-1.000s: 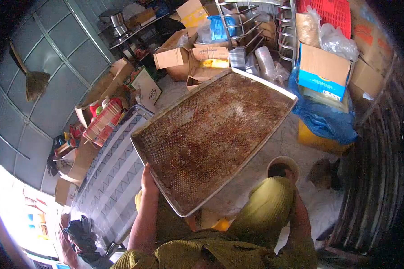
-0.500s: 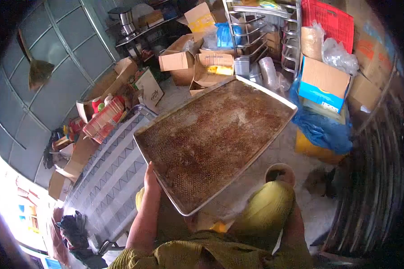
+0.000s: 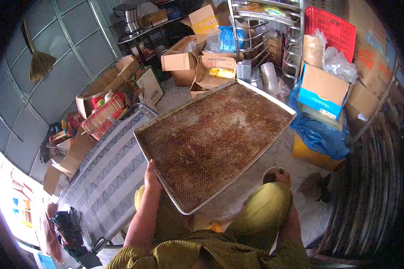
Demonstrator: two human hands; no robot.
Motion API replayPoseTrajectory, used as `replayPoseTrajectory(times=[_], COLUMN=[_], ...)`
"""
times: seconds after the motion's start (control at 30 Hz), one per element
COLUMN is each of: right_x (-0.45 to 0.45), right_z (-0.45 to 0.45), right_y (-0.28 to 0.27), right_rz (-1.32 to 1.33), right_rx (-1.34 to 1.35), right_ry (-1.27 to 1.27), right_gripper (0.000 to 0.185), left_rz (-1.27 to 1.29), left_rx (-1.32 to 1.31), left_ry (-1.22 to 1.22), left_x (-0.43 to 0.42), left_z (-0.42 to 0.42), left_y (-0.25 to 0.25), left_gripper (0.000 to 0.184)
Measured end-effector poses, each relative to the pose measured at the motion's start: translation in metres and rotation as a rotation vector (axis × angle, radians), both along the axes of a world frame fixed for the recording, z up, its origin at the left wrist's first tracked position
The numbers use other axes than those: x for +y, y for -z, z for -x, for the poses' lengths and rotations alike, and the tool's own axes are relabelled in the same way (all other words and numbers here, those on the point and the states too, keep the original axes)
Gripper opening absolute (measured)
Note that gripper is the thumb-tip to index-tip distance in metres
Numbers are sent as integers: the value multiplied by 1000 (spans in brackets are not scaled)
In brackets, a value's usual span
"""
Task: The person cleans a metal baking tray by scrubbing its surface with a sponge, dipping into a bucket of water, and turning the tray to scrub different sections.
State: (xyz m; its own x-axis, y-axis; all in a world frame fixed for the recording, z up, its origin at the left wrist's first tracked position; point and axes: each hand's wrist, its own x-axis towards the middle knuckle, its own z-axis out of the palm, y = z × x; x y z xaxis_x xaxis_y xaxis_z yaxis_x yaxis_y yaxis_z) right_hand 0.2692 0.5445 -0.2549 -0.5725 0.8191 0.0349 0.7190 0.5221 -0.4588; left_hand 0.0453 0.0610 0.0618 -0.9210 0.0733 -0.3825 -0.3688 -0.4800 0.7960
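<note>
A large baking tray (image 3: 215, 139) with a pale metal rim and a brown-stained, dimpled surface is tilted in front of me. My left hand (image 3: 152, 177) grips its near-left edge, thumb on the rim and the other fingers hidden beneath. Beyond my right knee, my right hand (image 3: 283, 176) is at a round, pale-rimmed container (image 3: 269, 175) with a dark inside. Its fingers look curled around something dark, too small to name. The knee in yellow-green cloth (image 3: 267, 210) hides part of that arm.
A striped mattress-like panel (image 3: 107, 166) lies to the left. Cardboard boxes (image 3: 213, 76) and a metal rack (image 3: 296, 45) stand behind the tray. To the right are a blue and brown box (image 3: 323, 92), blue plastic sheeting (image 3: 321, 136) and a stack of dark trays (image 3: 368, 179).
The view has shifted slightly. My right hand now shows more plainly at the round container. My left hand keeps its grip on the baking tray, which has hardly moved.
</note>
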Motion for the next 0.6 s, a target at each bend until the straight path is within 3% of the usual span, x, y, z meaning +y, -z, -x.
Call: replayPoseTrajectory(times=[0.17, 0.23, 0.27, 0.33, 0.43, 0.57, 0.6], right_x=[-13, -12, -17, -31, -63, -16, -10], right_z=[-3, -5, -6, -6, -2, -1, 0], right_y=[-22, -27, -40, -73, -139, -42, -30], right_rz=[-146, 44, 41, 91, 288, 305, 264], right_rx=[-54, -73, -75, 120, 99, -74, -36], right_ry=[48, 41, 41, 23, 248, 290, 164], right_gripper=[37, 56, 56, 37, 44, 47, 49], left_rz=[-67, -108, -168, -230, -213, -194, -189], left_rx=[-33, -24, 22, 67, 105, 69, 55], left_ry=[-53, -25, 12, 49, 92, 67, 65], left_x=[-11, -19, -20, -21, -16, -10, -10], left_z=[19, 29, 30, 29, 18, 7, 6], left_y=[29, 48, 51, 53, 37, 15, 15], left_gripper=[36, 36, 36, 37, 39, 40, 41])
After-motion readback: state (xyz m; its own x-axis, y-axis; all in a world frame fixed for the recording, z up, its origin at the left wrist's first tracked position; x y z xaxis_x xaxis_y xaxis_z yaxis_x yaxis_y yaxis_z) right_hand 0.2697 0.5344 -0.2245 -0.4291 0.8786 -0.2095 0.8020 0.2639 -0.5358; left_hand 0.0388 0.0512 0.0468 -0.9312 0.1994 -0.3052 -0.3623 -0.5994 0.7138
